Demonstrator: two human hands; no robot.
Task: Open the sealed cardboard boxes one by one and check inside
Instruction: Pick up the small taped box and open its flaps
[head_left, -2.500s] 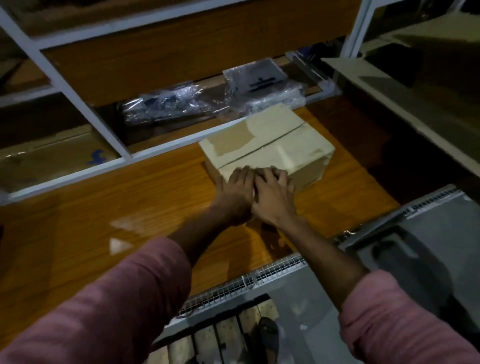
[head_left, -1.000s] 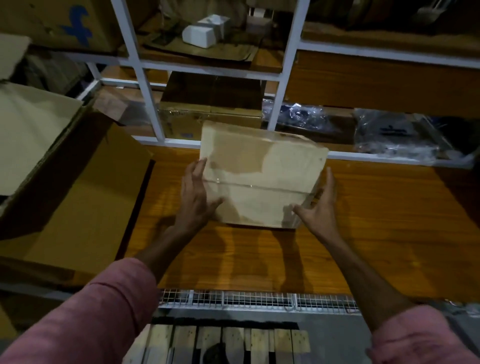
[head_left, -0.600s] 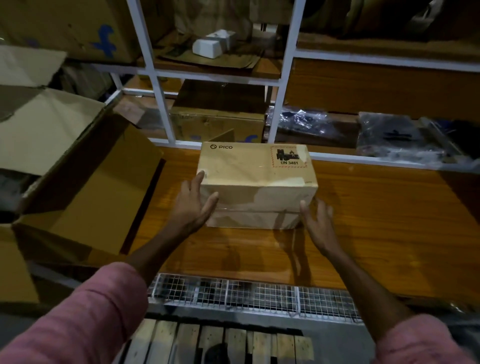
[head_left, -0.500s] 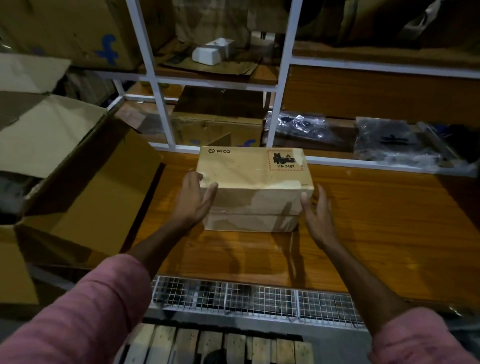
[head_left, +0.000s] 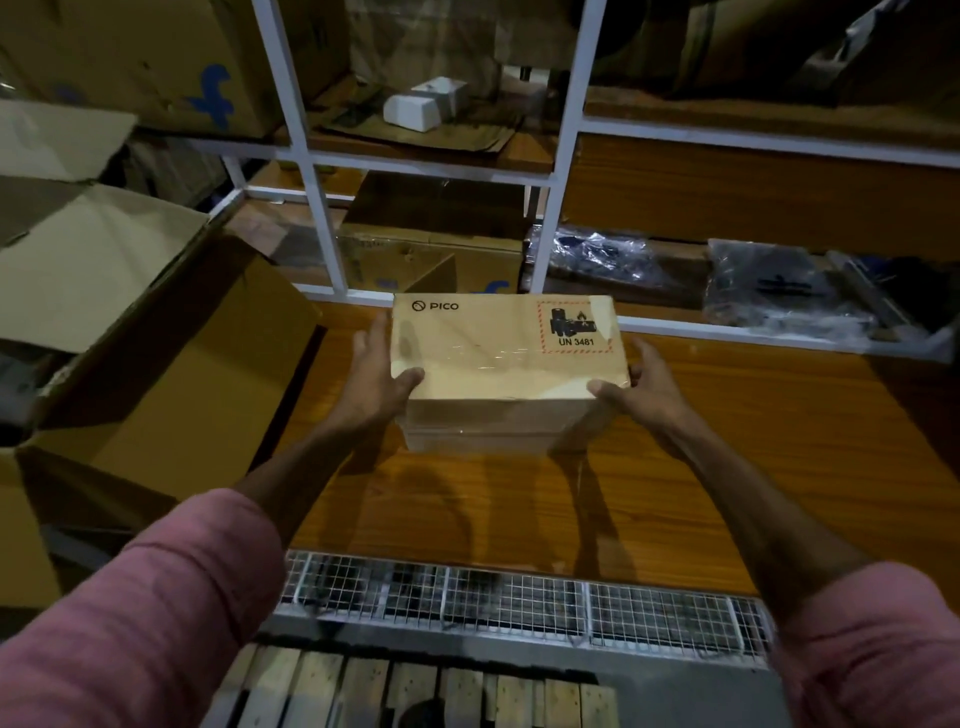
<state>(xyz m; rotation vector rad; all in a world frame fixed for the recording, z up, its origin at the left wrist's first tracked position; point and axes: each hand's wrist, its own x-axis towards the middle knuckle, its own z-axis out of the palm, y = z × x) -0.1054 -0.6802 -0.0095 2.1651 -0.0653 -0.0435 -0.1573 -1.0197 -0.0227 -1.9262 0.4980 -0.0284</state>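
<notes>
**Sealed PICO carton held at both ends**

My left hand (head_left: 375, 379) and right hand (head_left: 643, 391) clasp the taped tan cardboard box (head_left: 506, 358) on the orange wooden shelf (head_left: 727, 467). Its contents stay hidden. Left, a large open brown carton (head_left: 171, 364) gapes, inside unseen.

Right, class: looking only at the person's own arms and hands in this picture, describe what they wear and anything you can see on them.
Both arms wear pink long sleeves of a soft, faintly ribbed fabric, pushed up so the forearms are bare. The left hand and the right hand are bare too: no gloves, and no rings, watch or bracelet show in this dim light.
</notes>
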